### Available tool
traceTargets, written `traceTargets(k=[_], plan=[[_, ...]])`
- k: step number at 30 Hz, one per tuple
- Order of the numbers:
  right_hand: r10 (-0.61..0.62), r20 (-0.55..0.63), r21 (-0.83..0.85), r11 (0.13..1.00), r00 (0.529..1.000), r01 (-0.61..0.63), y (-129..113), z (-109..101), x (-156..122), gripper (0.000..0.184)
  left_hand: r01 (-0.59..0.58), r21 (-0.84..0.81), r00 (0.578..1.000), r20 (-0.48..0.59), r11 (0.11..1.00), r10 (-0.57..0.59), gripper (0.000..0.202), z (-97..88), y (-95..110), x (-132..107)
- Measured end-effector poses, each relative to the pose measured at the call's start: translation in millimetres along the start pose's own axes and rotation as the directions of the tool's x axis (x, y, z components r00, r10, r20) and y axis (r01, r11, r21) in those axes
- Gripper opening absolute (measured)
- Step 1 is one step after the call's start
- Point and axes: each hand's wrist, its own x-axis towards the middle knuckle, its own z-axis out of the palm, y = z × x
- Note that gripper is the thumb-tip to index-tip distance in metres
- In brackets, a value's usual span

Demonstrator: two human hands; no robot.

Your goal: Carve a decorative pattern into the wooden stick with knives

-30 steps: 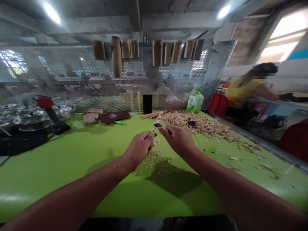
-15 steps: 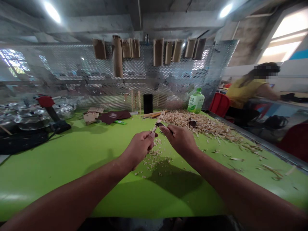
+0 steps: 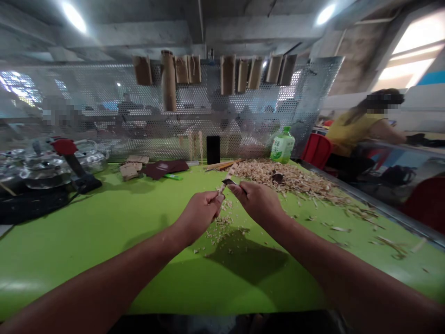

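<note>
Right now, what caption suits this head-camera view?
Left hand holds a wooden stick, right hand a small dark blade, above wood shavings on a green table.

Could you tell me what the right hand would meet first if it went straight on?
Probably the thin wooden stick in the left hand; the small dark blade in the right hand seems to reach it already, though depth is unclear here.

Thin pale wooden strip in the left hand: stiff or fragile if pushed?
The thin pale wooden strip looks very light for its length. It is probably stiff, yet the narrow part sticking out of the left hand could snap if pushed sideways.
</note>
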Motion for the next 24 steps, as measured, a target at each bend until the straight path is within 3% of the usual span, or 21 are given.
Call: traceTargets(k=[12, 24], plan=[[-0.003, 0.066, 0.117, 0.993, 0.998, -0.005, -2, 2, 1, 0.053, -0.055, 0.186, 0.996, -0.061, 0.981, 0.068, 0.033, 2.8, 0, -2], [-0.012, 0.066, 0.045, 0.999, 0.998, 0.009, -2, -2, 2, 0.057, -0.121, 0.372, 0.982, -0.092, 0.920, 0.166, 0.031, 2.6, -9, 1]])
